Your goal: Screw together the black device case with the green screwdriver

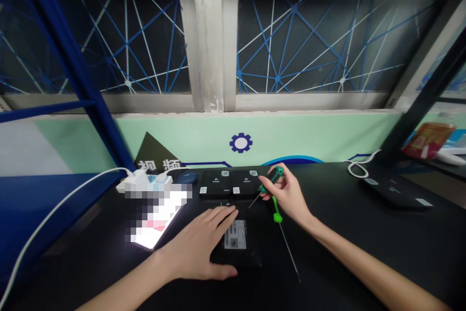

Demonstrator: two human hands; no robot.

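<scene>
Under my left hand [204, 238] lies a black box-shaped device [251, 255] with a white printed label [235, 235] on its upper face. That hand rests flat across the device's left side, fingers stretched out and thumb apart. My right hand [286, 189] grips a screwdriver [271, 180] by its green and black handle. Its thin shaft slants down and left, with the tip near the device's far right corner; whether it touches is too dark to tell. A second screwdriver [287, 243] with a bright green handle lies on the table just below my right hand.
Two black boxes [215, 185] stand side by side behind the device. To the left are a lit phone [163, 219], a white power strip [136, 182] with a cable, and a dark blue mouse [188, 177]. Another black device [396, 194] and a white cable [358, 169] lie at the right.
</scene>
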